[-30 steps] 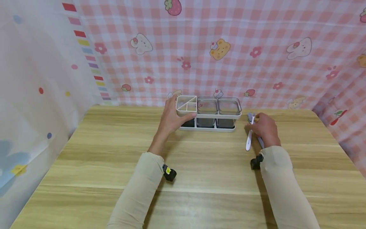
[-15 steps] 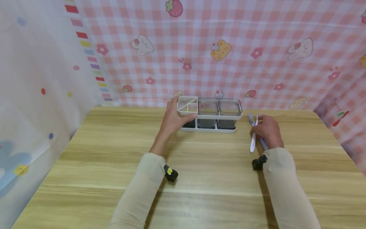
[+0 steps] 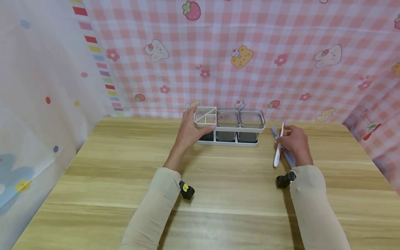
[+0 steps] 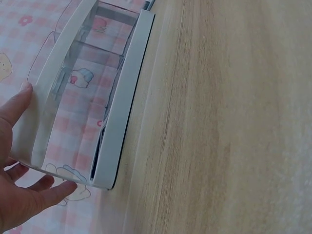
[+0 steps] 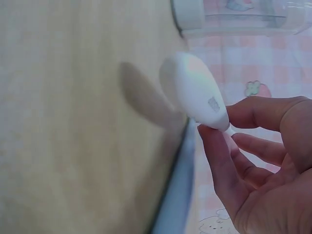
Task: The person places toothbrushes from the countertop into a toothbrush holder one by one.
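A two-tier toothbrush holder with a white frame and clear cups stands against the back cloth. My left hand grips its left end, thumb on the front of the upper tier. In the left wrist view, the fingers curl round that end. To the right of the holder, my right hand pinches a white toothbrush between thumb and fingertips. A grey-lilac toothbrush lies slantwise on the table beneath it. In the right wrist view, the white handle is tilted above the tabletop.
The wood-grain table stretches in front of the holder. A pink checked cloth hangs behind it, and a pale cloth hangs at the left. A small black camera sits on each wrist.
My right hand has moved a little to the right, carrying the white toothbrush across the grey-lilac one, which now shows more. The left hand has stayed on the holder.
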Demonstrator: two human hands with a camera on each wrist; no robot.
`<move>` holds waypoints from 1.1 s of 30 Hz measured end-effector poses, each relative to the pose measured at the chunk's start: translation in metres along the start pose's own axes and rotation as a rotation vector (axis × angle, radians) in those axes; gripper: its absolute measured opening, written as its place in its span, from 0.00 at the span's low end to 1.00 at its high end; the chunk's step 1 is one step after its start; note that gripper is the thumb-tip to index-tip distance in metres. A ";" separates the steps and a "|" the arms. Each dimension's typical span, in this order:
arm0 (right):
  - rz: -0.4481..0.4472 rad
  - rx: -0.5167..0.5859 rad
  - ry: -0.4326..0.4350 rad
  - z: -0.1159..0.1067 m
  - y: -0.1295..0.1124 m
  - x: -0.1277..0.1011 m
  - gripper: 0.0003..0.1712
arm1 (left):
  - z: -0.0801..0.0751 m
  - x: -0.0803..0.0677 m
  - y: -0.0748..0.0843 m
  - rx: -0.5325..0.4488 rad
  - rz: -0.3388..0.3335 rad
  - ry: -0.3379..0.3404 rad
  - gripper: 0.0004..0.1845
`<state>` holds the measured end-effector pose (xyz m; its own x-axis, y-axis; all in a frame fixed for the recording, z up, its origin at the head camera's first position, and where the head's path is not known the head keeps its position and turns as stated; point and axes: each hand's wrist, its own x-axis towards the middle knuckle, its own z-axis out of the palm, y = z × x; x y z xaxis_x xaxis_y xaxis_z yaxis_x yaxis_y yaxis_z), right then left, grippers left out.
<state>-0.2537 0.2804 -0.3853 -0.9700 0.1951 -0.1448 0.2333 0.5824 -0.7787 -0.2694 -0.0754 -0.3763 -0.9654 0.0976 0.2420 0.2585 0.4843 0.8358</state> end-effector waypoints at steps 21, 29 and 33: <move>-0.057 0.187 0.154 -0.014 -0.041 -0.013 0.40 | -0.002 0.001 -0.002 0.021 0.019 -0.012 0.54; -0.090 0.185 0.195 -0.013 -0.052 -0.017 0.40 | -0.002 0.001 -0.004 0.014 0.017 -0.013 0.54; -0.113 0.181 0.212 -0.012 -0.057 -0.019 0.40 | -0.002 0.002 -0.004 0.012 0.023 -0.015 0.54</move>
<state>-0.2482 0.2526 -0.3308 -0.9489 0.3088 0.0647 0.0906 0.4631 -0.8817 -0.2721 -0.0793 -0.3786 -0.9595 0.1219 0.2540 0.2806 0.4921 0.8241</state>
